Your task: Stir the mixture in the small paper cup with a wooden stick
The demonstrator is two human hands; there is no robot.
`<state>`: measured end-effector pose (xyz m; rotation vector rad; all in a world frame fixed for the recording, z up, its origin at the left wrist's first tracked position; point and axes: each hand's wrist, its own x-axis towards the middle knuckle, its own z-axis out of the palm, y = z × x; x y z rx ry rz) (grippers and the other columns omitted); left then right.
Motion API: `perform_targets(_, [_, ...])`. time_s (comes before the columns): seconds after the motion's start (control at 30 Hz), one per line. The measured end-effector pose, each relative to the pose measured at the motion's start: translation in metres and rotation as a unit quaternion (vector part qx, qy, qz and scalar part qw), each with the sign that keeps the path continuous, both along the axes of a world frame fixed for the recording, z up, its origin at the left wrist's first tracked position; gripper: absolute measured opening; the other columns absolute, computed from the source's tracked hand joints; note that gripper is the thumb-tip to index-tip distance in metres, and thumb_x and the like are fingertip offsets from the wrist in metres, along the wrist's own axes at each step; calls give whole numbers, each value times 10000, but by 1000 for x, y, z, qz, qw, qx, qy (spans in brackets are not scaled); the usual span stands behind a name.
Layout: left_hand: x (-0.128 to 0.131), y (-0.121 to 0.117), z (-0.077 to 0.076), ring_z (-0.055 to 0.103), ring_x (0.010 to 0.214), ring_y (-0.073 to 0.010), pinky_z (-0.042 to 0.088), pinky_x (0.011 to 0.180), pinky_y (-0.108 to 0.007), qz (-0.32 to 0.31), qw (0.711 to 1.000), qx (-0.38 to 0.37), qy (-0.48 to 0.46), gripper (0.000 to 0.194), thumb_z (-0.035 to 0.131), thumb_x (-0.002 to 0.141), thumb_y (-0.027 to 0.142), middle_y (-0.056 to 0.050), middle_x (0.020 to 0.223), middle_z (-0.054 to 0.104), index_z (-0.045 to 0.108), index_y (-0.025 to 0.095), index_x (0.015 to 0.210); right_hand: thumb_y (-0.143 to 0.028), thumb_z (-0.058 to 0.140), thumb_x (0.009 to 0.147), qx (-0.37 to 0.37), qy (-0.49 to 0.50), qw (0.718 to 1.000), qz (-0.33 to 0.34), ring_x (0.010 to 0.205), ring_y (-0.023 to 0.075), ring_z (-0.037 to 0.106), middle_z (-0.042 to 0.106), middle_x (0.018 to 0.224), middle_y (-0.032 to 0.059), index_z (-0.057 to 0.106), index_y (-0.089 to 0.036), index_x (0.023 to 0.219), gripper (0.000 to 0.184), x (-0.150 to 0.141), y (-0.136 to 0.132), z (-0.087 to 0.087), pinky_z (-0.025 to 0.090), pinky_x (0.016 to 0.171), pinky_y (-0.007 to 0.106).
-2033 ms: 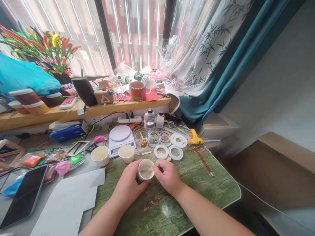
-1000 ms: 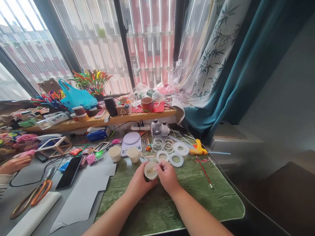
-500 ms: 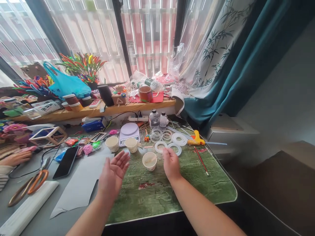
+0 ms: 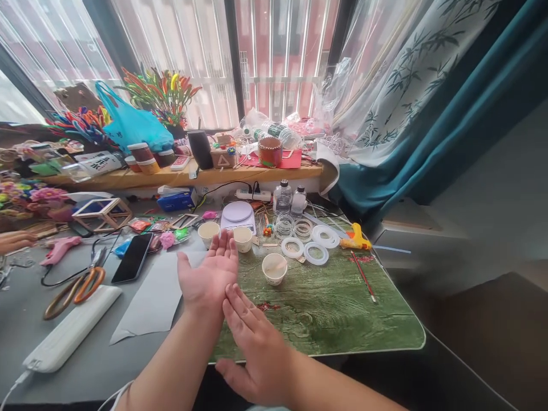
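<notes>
My left hand (image 4: 209, 274) is palm up with its fingers stretched out, holding nothing. The fingertips of my right hand (image 4: 257, 337) rest against the heel of the left palm, its thumb spread away. Just beyond them a paper cup (image 4: 274, 276) with a flat wooden stick in it stands on the green mat (image 4: 325, 325). Two more paper cups stand further back, the left one (image 4: 208, 229) and the right one (image 4: 244, 238), both partly hidden by my left fingers. Behind them sits a small white scale (image 4: 237, 212).
Ring moulds (image 4: 315, 253), clear bottles (image 4: 283, 197), a yellow glue gun (image 4: 356, 237) and a red pencil (image 4: 363, 278) lie right. Left are white paper (image 4: 149, 297), a phone (image 4: 133, 258), orange-handled scissors (image 4: 89, 285), a white power strip (image 4: 72, 328) and another person's hand (image 4: 17, 242).
My right hand has come down and left from beside the ring moulds and now touches my left hand. The left palm has turned further up. The view has shifted left.
</notes>
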<state>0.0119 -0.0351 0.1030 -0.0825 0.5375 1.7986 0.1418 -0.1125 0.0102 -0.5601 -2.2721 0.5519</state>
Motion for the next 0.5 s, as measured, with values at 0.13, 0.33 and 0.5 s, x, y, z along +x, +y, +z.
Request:
perform_targets(0.13, [-7, -2, -2, 687, 1257, -275, 645, 962, -365, 71, 992, 12, 100, 651, 408, 973, 744, -187, 1240, 700, 621, 140, 1088, -545, 686, 943, -108, 38, 993, 27, 1635, 354, -52, -93, 1763, 166, -175, -137, 1689, 1210, -22, -6, -7, 164, 1326, 555])
perform_targets(0.33, [-26, -12, -14, 634, 1333, -246, 543, 1131, -355, 179, 948, 17, 262, 625, 453, 898, 811, -85, 1192, 754, 651, 219, 907, -734, 633, 921, -362, 131, 922, 38, 1633, 351, -30, -52, 1761, 155, -25, -80, 1706, 1215, -53, -22, 19, 81, 1333, 526])
perform_targets(0.5, [-13, -26, -24, 594, 1383, -276, 438, 1225, -438, 162, 931, 48, 323, 633, 439, 906, 815, -87, 1207, 765, 683, 230, 909, -737, 554, 973, -482, 266, 834, 22, 1647, 291, 10, 35, 1777, 69, 85, -151, 1718, 1058, -63, -16, 29, 68, 1343, 492])
